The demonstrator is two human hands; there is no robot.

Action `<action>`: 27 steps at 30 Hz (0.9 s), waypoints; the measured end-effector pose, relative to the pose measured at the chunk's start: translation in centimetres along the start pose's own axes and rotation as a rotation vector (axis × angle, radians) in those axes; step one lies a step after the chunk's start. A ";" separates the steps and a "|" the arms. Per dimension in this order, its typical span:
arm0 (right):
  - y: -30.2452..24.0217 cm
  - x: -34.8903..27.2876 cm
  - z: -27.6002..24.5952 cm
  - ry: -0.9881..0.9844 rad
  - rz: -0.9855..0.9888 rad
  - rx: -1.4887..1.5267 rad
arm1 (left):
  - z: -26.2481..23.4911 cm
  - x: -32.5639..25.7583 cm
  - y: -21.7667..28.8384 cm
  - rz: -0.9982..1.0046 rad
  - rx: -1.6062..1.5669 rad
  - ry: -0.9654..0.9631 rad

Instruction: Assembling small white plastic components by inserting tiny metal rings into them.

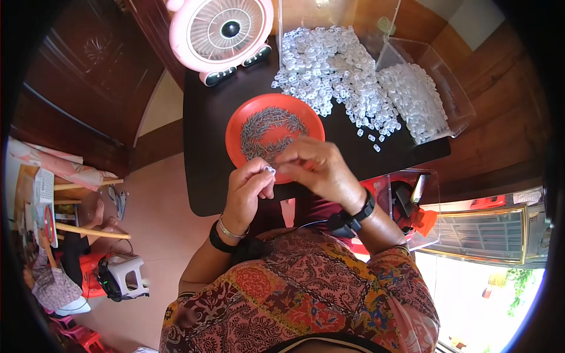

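My left hand (250,185) pinches a small white plastic piece (269,169) between thumb and fingertips, just over the near rim of a red-orange plate (235,126). Close beside it, my right hand (318,167) has its thumb and fingers brought together. Whatever its fingertips hold is too small to make out. In the plate lie many small grey screws (259,126), spread in a rough ring. A big heap of white plastic pieces (329,65) with holes spills over the dark table behind the plate, and several loose ones lie at its near right edge.
A pink fan (229,28) stands at the table's back left. At the back right, a clear plastic bin (456,97) lies tipped with more white pieces in it. Another person (56,282) sits at far left, near a grey stool (126,273). The dark table (206,153) has rounded corners.
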State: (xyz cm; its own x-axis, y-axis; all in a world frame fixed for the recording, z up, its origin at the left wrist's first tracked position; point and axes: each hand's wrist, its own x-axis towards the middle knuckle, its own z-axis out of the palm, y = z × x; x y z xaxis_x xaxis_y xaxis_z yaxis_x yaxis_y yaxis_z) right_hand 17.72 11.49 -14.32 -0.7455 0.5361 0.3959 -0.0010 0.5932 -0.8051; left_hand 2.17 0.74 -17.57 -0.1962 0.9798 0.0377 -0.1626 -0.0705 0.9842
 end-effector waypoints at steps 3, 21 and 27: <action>1.4 1.1 -1.3 -0.003 0.049 -0.412 | -0.7 -0.1 0.2 0.025 -0.067 0.050; 4.6 2.1 0.7 0.026 0.007 -0.617 | -1.5 -0.4 0.3 -0.038 -0.073 0.101; 4.1 2.1 0.9 0.133 0.055 -0.364 | -1.2 -0.3 0.1 -0.042 -0.079 0.077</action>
State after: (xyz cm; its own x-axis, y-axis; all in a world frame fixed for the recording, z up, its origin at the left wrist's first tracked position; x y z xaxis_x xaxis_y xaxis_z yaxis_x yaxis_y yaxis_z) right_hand 15.53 14.48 -17.20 -0.6447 0.6325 0.4294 0.2911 0.7225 -0.6271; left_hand 1.06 0.21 -17.72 -0.2605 0.9653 -0.0192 -0.2477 -0.0476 0.9677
